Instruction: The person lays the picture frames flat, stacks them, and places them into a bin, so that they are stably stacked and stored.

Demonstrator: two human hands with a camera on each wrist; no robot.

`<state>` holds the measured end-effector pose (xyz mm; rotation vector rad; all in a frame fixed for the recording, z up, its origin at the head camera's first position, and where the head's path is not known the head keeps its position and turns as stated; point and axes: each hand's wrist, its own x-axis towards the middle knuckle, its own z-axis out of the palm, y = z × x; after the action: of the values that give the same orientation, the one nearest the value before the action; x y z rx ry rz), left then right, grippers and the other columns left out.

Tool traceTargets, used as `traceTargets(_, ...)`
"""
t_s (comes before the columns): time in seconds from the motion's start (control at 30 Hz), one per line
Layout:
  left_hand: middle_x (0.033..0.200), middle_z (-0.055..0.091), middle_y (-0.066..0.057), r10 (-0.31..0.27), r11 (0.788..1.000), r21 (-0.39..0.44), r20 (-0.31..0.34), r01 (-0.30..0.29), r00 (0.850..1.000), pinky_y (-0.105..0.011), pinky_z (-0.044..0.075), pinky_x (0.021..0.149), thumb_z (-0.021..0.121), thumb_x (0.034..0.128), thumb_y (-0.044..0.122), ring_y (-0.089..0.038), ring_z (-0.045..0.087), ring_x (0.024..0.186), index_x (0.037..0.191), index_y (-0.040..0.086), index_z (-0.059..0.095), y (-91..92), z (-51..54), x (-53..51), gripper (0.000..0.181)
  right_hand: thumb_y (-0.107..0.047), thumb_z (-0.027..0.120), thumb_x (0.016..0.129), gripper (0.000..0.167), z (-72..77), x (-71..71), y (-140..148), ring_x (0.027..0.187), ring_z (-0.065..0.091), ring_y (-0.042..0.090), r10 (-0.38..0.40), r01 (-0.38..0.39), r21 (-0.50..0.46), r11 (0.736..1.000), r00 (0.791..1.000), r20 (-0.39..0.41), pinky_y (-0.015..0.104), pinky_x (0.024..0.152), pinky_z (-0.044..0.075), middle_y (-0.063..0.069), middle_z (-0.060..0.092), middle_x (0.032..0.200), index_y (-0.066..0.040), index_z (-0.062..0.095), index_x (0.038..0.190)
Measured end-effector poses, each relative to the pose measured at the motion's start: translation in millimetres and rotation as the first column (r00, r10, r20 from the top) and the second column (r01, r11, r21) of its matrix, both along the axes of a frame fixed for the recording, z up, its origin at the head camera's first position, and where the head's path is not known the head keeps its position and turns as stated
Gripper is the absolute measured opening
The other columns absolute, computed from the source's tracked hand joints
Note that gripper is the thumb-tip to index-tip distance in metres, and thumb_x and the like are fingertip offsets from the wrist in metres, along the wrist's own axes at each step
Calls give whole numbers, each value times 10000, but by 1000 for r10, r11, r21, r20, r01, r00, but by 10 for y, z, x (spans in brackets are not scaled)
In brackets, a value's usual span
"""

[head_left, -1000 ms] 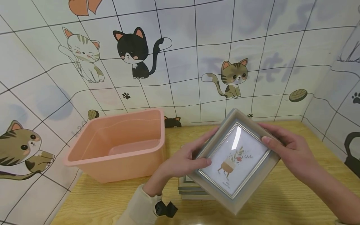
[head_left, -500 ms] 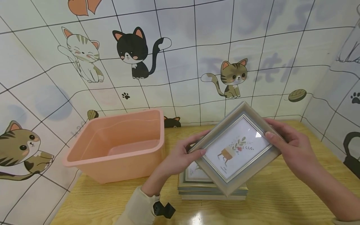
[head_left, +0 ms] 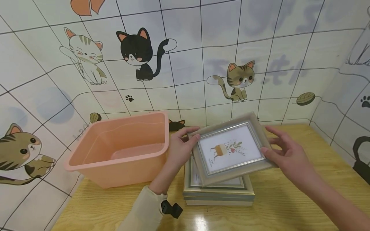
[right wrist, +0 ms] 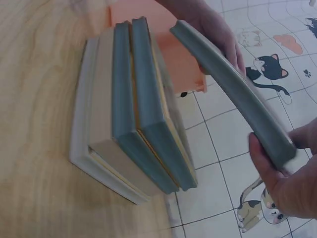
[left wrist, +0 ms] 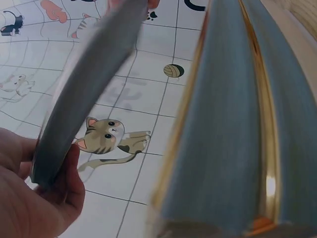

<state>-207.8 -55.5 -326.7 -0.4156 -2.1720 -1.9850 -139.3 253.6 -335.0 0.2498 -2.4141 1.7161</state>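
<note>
A grey-beige picture frame [head_left: 254,166] with a silver inner border and a potted-plant print is held tilted above a stack of picture frames [head_left: 219,194]. My left hand [head_left: 180,148] pinches its left side, thumb on the front. At the right side, my right hand [head_left: 290,157] grips it between thumb on the front and fingers behind. In the right wrist view the held frame [right wrist: 233,91] appears edge-on, apart from the stack [right wrist: 143,104], which has blue-grey, beige and white edges. The left wrist view shows the stack's blue-grey sides [left wrist: 213,124] close up.
A pink plastic bin [head_left: 121,173] stands left of the stack on the wood-grain table [head_left: 289,205]. Behind it rises a wall covering [head_left: 188,73] with cartoon cats and grid lines. A black device [head_left: 171,209] sits on the left wrist.
The held picture frame has turned from a steep diagonal to nearly landscape. It has shifted left over the stack, and the left hand has moved up the frame's left side.
</note>
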Motion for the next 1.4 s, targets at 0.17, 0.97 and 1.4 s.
traceTargets(0.17, 854, 667, -64, 95, 990, -105, 37, -91, 995, -226, 477, 520, 705, 935, 58, -117, 570, 610, 1124, 60, 777, -40, -152, -79, 202, -72, 656, 999, 717, -202, 118, -184, 919, 698, 83, 66, -71, 23, 997, 984, 167, 335, 695, 602, 292, 524, 1334, 35, 259, 1586)
traceTargets(0.97, 1226, 705, -71, 67, 937, -342, -31, -74, 997, -352, 551, 772, 657, 947, -12, -222, 640, 884, 1165, 65, 763, -129, -480, -104, 255, -213, 723, 973, 598, -371, 132, -240, 854, 657, 189, 5, -33, 361, 932, 997, 79, 296, 594, 534, 249, 572, 1329, 59, 490, 1453)
traceTargets(1.4, 1414, 590, -144, 17, 764, -570, -451, -303, 892, -534, 497, 1014, 706, 944, 85, -374, 588, 1249, 1359, 52, 654, -659, 301, 555, 419, -348, 578, 1060, 667, 321, -372, -551, 1351, 429, 471, 148, -30, 549, 835, 974, -173, 682, 979, 427, 212, 287, 1612, -86, 306, 1609)
